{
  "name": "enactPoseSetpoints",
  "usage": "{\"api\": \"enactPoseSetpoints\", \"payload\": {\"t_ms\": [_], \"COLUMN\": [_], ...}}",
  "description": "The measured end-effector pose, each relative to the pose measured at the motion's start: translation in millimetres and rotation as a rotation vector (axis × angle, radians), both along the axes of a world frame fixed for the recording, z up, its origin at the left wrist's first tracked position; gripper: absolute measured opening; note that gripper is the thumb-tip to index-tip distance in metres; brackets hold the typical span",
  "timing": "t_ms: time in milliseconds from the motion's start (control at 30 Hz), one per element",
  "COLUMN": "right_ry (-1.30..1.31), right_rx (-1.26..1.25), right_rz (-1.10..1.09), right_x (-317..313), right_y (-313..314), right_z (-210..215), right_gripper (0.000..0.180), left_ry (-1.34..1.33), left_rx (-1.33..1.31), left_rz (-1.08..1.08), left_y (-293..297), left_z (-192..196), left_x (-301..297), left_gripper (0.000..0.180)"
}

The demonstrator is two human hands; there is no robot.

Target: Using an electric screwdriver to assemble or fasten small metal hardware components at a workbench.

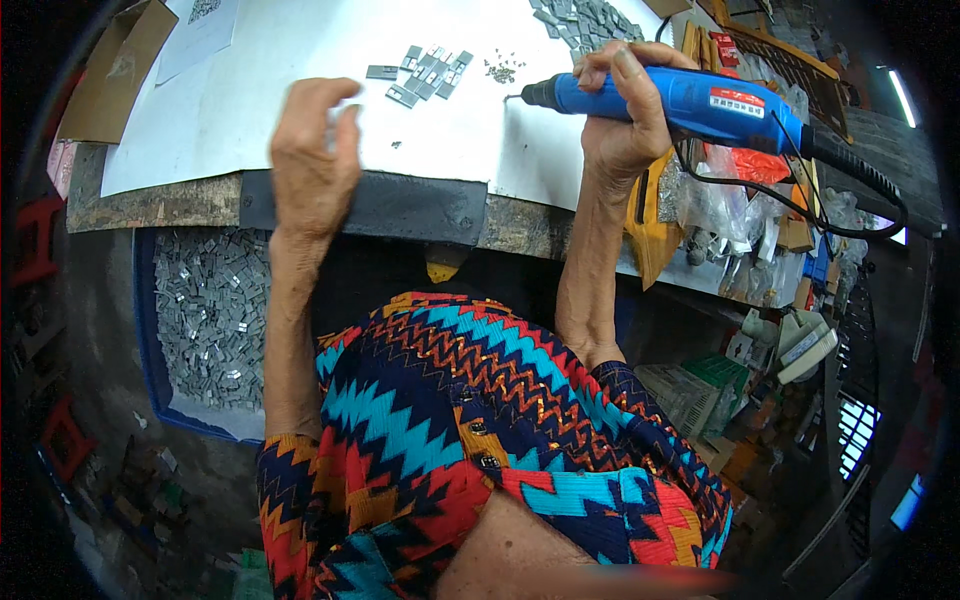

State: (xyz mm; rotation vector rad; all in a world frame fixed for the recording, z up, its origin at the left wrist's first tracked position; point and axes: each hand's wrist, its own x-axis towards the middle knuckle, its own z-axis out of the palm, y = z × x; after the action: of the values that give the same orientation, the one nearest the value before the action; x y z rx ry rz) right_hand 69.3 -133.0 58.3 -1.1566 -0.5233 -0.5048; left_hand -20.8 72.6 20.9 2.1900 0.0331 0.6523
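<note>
My right hand (628,105) is wrapped round a blue electric screwdriver (690,98), whose dark nose and thin bit point left above the white tabletop sheet (300,50). Just beyond the bit lies a small heap of tiny screws (504,68). To the left of the screws, a group of flat grey rectangular pieces (430,75) is laid out side by side. My left hand (312,150) hovers over the near edge of the table, its fingers curved and the thumb apart from the forefinger. Nothing shows between them.
A large pile of grey pieces (585,25) sits at the far side. Below the table at left, a blue-rimmed bin (210,320) holds many more. A cardboard box (115,75) stands at far left. Plastic bags (735,205) and the screwdriver's black cable (865,180) crowd the right.
</note>
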Motion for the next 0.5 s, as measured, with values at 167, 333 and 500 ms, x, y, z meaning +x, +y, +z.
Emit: {"api": "enactPoseSetpoints", "payload": {"t_ms": [167,333,500], "right_ry": [0.028,0.031,0.025], "right_rx": [-0.031,0.023,0.040], "right_rz": [0.026,0.082,0.095], "right_x": [-6,-13,-18], "right_y": [0,-4,-6], "right_z": [4,11,17], "right_gripper": [0.026,0.025,0.024], "left_ry": [-0.091,-0.022,0.016], "left_rx": [0.043,0.027,0.024], "left_rz": [-0.300,-0.303,-0.278], "left_y": [-51,-82,-88], "left_z": [-12,-25,-29], "left_x": [21,38,41], "left_gripper": [0.023,0.023,0.017]}}
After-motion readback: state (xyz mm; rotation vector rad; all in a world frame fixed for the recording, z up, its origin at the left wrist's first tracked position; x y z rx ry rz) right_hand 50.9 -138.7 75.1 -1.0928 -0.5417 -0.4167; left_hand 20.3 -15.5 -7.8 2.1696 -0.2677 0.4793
